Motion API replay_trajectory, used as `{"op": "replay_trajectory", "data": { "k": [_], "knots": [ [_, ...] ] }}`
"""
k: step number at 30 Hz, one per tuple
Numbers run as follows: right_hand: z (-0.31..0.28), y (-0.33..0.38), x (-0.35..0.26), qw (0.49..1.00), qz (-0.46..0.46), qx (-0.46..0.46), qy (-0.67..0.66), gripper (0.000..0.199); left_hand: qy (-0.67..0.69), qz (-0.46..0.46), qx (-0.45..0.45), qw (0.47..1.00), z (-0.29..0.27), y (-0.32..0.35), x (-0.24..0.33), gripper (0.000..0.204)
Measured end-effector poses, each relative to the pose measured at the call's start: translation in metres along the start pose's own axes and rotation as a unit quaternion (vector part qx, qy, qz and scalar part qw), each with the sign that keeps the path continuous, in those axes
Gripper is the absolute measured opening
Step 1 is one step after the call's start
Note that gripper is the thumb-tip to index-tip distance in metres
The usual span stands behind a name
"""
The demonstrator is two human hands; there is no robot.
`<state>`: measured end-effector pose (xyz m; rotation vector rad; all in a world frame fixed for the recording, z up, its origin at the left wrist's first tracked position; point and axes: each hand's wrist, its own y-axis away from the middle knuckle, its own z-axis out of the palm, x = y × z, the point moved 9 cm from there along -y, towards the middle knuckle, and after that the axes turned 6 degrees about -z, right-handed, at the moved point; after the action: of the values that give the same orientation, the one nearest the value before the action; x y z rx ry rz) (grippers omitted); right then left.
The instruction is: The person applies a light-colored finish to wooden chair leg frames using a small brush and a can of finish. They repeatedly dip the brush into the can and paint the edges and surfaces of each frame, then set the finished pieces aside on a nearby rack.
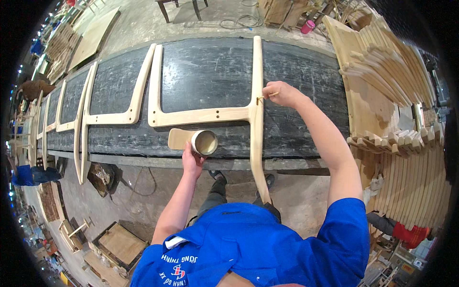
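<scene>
head view: wooden frames [119,103] line bench [210,71]; stacked slats [387,67] right.

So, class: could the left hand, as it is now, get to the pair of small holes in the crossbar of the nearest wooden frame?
Probably yes. The left hand holds the glue cup just below the crossbar, and the holes lie bare right above it. Nothing lies between, though the hand is occupied by the cup.
</scene>
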<state>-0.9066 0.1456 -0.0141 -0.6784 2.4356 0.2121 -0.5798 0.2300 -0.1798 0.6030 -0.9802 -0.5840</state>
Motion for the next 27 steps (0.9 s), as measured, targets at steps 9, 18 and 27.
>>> {"op": "replay_trajectory", "data": {
  "k": [9, 18, 27],
  "knots": [
    [-0.239, 0.137, -0.119, 0.931, -0.029, 0.204, 0.302, 0.015, 0.066, 0.032, -0.06, 0.996, 0.071, 0.079, -0.084, 0.038],
    [-0.508, 0.385, -0.271, 0.707, 0.024, 0.45, 0.545, 0.017, 0.047, 0.113, -0.056, 0.991, 0.151, 0.184, -0.089, 0.04],
    [-0.453, 0.352, -0.073, 0.82, 0.233, 0.254, 0.457, 0.02, 0.055, 0.14, 0.045, 0.988, 0.113, 0.225, -0.097, 0.048]
  ]
}}
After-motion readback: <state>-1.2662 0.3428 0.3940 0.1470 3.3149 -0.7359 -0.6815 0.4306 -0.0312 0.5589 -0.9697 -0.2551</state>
